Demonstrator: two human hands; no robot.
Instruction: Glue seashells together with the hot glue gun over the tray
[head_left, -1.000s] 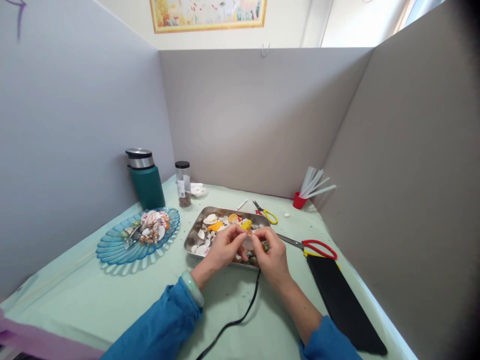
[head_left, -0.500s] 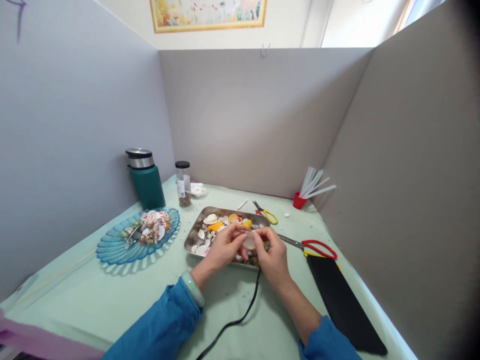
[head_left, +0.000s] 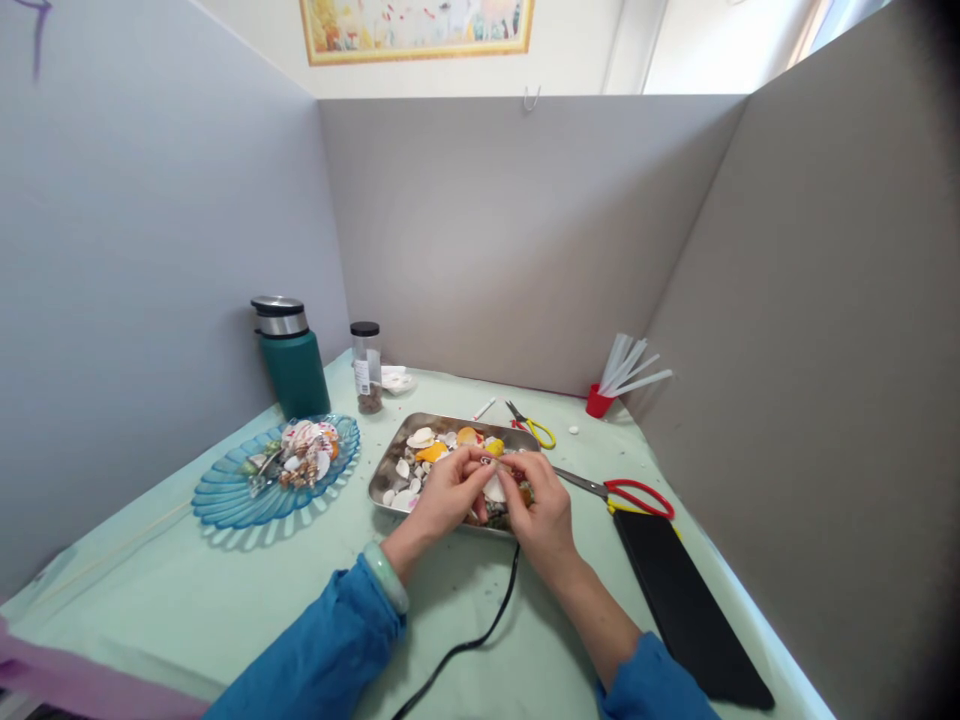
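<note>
Over the near right part of the metal tray (head_left: 381,490), my two hands meet at their fingertips. My left hand (head_left: 452,490) is closed in a pinch on something small; a tiny ring-like bit shows at its fingertips, too small to name. Closed as well, my right hand (head_left: 541,500) pinches with thumb and forefinger beside a pale, flat shell (head_left: 494,490), which hangs just under the fingertips. Its upper edge is hidden by the fingers. Shells of several kinds lie in the tray, among them an orange shell (head_left: 431,453) and a white shell (head_left: 421,438).
A blue plate (head_left: 217,500) of shells and trinkets, a green bottle (head_left: 294,375) and a jar (head_left: 367,370) stand left. Yellow-handled scissors (head_left: 540,432), red-handled scissors (head_left: 637,497), a black slab (head_left: 686,600) and a red cup (head_left: 598,402) of glue sticks are right. A black cord (head_left: 480,640) runs nearby.
My right hand has shifted slightly left and its fingertips have closed in toward my left hand's. The pale shell has moved a little left with them. My left hand has barely moved.
</note>
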